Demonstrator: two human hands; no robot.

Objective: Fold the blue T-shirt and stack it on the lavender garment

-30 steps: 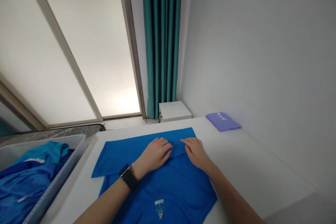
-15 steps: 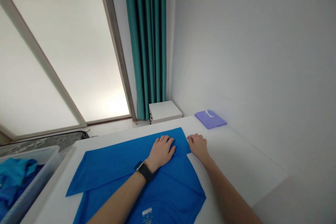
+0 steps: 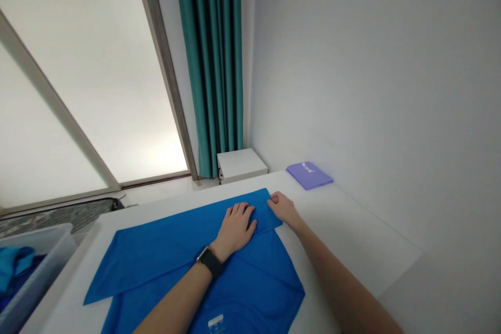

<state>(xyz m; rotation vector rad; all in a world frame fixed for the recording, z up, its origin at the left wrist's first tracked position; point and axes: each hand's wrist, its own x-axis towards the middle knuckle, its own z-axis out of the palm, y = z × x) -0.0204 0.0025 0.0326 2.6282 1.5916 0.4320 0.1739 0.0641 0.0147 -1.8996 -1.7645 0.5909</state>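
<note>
A blue T-shirt (image 3: 156,245) lies on the white table, its far part folded over toward me in a long strip. A small printed label shows inside its collar, close to the bottom of the view. My left hand (image 3: 235,227), with a dark watch on the wrist, rests flat on the folded strip, fingers apart. At the strip's right end, my right hand (image 3: 284,207) pinches the shirt's edge near the far corner between thumb and curled fingers.
A folded purple cloth (image 3: 309,175) with white lettering lies by the wall at the back right. On the left stands a pale plastic bin (image 3: 58,245) with blue clothes inside. Behind the table (image 3: 336,235) are a white cabinet (image 3: 242,164) and a green curtain (image 3: 211,62).
My right hand has moved slightly left onto the shirt's right edge and closed on it. My left hand stays flat on the fabric. The view has shifted a little.
</note>
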